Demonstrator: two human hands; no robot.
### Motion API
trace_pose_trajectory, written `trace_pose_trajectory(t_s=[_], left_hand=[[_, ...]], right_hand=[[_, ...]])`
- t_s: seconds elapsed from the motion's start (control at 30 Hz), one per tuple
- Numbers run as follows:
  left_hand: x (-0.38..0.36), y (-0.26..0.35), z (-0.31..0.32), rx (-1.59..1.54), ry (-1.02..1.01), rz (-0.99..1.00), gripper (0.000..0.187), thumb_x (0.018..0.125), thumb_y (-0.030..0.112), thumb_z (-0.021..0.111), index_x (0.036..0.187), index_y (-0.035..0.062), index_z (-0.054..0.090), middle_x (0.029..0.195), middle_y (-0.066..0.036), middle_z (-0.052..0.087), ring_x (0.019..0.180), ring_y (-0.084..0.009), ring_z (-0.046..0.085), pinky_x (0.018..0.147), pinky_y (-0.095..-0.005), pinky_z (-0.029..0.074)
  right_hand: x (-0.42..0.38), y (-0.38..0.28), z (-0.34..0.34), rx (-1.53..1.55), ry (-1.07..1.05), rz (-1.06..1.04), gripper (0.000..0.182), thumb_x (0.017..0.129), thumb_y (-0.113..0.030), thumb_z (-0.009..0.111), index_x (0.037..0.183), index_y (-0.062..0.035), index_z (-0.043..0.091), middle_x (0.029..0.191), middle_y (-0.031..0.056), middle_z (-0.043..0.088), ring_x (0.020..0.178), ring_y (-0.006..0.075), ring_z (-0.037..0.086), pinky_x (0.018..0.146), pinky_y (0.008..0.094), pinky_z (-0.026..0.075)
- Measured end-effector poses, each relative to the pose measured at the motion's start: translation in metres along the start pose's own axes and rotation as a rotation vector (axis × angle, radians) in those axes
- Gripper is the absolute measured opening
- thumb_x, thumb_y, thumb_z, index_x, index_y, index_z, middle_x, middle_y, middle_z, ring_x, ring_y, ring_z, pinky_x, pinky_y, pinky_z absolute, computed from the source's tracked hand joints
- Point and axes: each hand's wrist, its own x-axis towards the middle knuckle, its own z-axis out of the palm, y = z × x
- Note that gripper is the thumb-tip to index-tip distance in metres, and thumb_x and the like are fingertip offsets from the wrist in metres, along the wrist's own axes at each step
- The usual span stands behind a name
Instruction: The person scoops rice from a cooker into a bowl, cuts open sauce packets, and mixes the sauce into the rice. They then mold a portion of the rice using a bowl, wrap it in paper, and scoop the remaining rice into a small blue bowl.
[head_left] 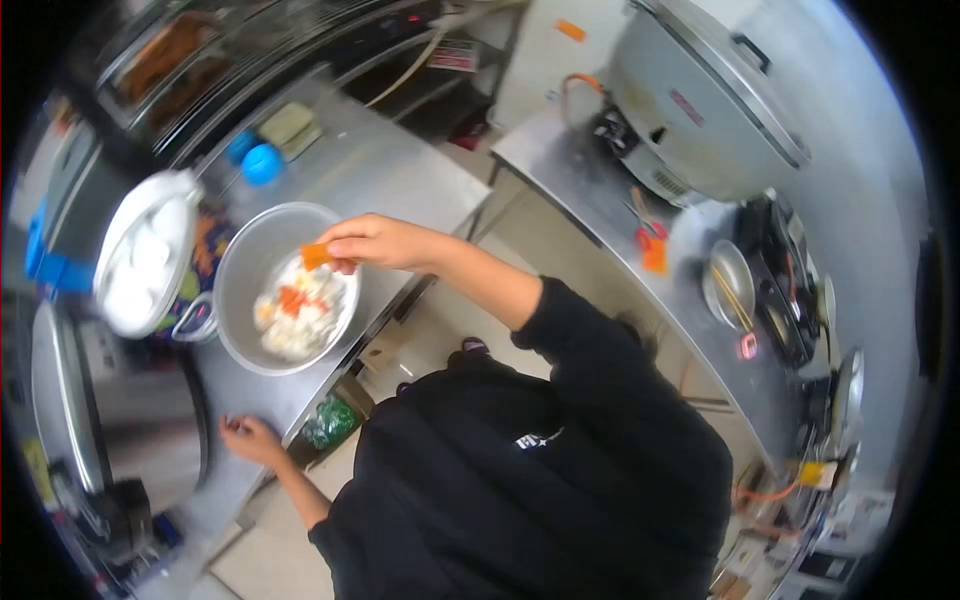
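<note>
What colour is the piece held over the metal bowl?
Orange; the piece sits in the right hand above the bowl, seen in the head view.

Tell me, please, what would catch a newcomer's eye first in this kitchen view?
The round metal bowl of white and orange food on the steel counter, with the right hand holding a small orange piece over it. The left hand rests on the counter edge; a large grey rice cooker stands top right.

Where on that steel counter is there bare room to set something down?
Bare steel shows behind the metal bowl, running from the blue ball to the counter's far corner. A narrower strip lies by the left hand, between bowl and counter edge. It is crowded around the white lid. The right hand holds an orange piece over the bowl.
</note>
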Motion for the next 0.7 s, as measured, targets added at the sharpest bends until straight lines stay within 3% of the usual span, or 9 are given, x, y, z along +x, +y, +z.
trace_pose_trajectory(t_s=[0.17, 0.23, 0.27, 0.3, 0.37, 0.47, 0.57, 0.63, 0.7], left_hand=[[-0.003, 0.005, -0.005, 0.104, 0.044, 0.042, 0.037, 0.076, 0.010, 0.054, 0.112, -0.0003, 0.052, 0.088, -0.015, 0.058, 0.081, -0.0296, 0.055, 0.075, -0.0415, 0.043], [-0.004, 0.002, -0.003, 0.098, 0.082, 0.090, 0.037, 0.078, 0.012, 0.056, 0.113, 0.0002, 0.052, 0.089, -0.014, 0.058, 0.081, -0.0296, 0.055, 0.075, -0.0417, 0.043], [-0.011, 0.005, -0.002, 0.175, 0.168, 0.057, 0.037, 0.078, 0.014, 0.056, 0.112, 0.0004, 0.052, 0.089, -0.014, 0.058, 0.082, -0.0297, 0.056, 0.075, -0.0418, 0.043], [-0.020, 0.008, -0.003, 0.255, 0.254, 0.026, 0.037, 0.078, 0.016, 0.057, 0.111, 0.0005, 0.052, 0.090, -0.014, 0.058, 0.082, -0.0298, 0.056, 0.075, -0.0420, 0.044], [-0.043, 0.009, -0.006, 0.376, 0.376, -0.112, 0.037, 0.078, 0.022, 0.059, 0.108, 0.0010, 0.053, 0.091, -0.015, 0.058, 0.083, -0.0306, 0.057, 0.074, -0.0428, 0.045], [-0.098, 0.006, 0.005, 0.416, 0.444, -0.290, 0.041, 0.077, 0.030, 0.062, 0.105, 0.0014, 0.053, 0.092, -0.015, 0.058, 0.083, -0.0316, 0.058, 0.073, -0.0438, 0.046], [-0.189, -0.115, 0.056, 0.434, 0.552, -0.511, 0.054, 0.072, 0.045, 0.068, 0.101, 0.0012, 0.053, 0.092, -0.017, 0.058, 0.082, -0.0326, 0.058, 0.072, -0.0447, 0.047], [-0.226, -0.115, 0.066, 0.509, 0.390, -0.515, 0.047, 0.075, 0.036, 0.068, 0.100, -0.0013, 0.053, 0.091, -0.017, 0.058, 0.081, -0.0303, 0.058, 0.074, -0.0430, 0.047], [-0.235, -0.100, 0.059, 0.313, 0.276, -0.625, 0.043, 0.079, 0.028, 0.063, 0.104, -0.0042, 0.050, 0.091, -0.018, 0.058, 0.080, -0.0293, 0.057, 0.076, -0.0405, 0.046]], right_hand=[[-0.179, 0.001, -0.125, -0.136, 0.713, -0.073, 0.029, 0.092, -0.021, 0.053, 0.115, -0.0031, 0.056, 0.099, 0.0041, 0.062, 0.088, 0.0118, 0.058, 0.080, 0.0268, 0.047], [-0.267, 0.028, -0.188, -0.438, 1.256, 0.009, 0.023, 0.092, -0.021, 0.054, 0.107, -0.0053, 0.060, 0.090, 0.0006, 0.061, 0.082, 0.0093, 0.056, 0.074, 0.0244, 0.046], [-0.313, 0.034, -0.208, -0.521, 1.464, 0.036, 0.026, 0.091, -0.023, 0.055, 0.108, -0.0056, 0.061, 0.094, 0.0036, 0.064, 0.082, 0.0120, 0.058, 0.075, 0.0256, 0.047], [-0.351, 0.036, -0.216, -0.861, 1.706, 0.171, 0.023, 0.088, -0.021, 0.056, 0.102, -0.0030, 0.061, 0.091, 0.0078, 0.064, 0.083, 0.0170, 0.059, 0.074, 0.0304, 0.046], [-0.434, 0.077, -0.243, -1.073, 1.688, 0.122, 0.027, 0.088, -0.021, 0.056, 0.106, -0.0025, 0.060, 0.096, 0.0111, 0.065, 0.084, 0.0205, 0.062, 0.076, 0.0308, 0.047], [-0.462, 0.075, -0.235, -1.196, 1.739, 0.252, 0.021, 0.087, -0.019, 0.054, 0.099, -0.0033, 0.062, 0.096, 0.0163, 0.063, 0.090, 0.0334, 0.059, 0.080, 0.0381, 0.046], [-0.441, 0.053, -0.246, -1.258, 1.634, 0.366, 0.022, 0.085, -0.017, 0.055, 0.098, -0.0020, 0.062, 0.097, 0.0177, 0.063, 0.090, 0.0345, 0.059, 0.081, 0.0407, 0.046], [-0.438, 0.051, -0.262, -1.349, 1.492, 0.303, 0.021, 0.082, -0.016, 0.056, 0.097, -0.0024, 0.063, 0.096, 0.0166, 0.063, 0.090, 0.0346, 0.058, 0.081, 0.0413, 0.045], [-0.423, 0.034, -0.258, -1.526, 1.310, 0.419, 0.021, 0.081, -0.014, 0.056, 0.097, -0.0041, 0.066, 0.102, 0.0146, 0.063, 0.096, 0.0324, 0.058, 0.085, 0.0415, 0.043]])
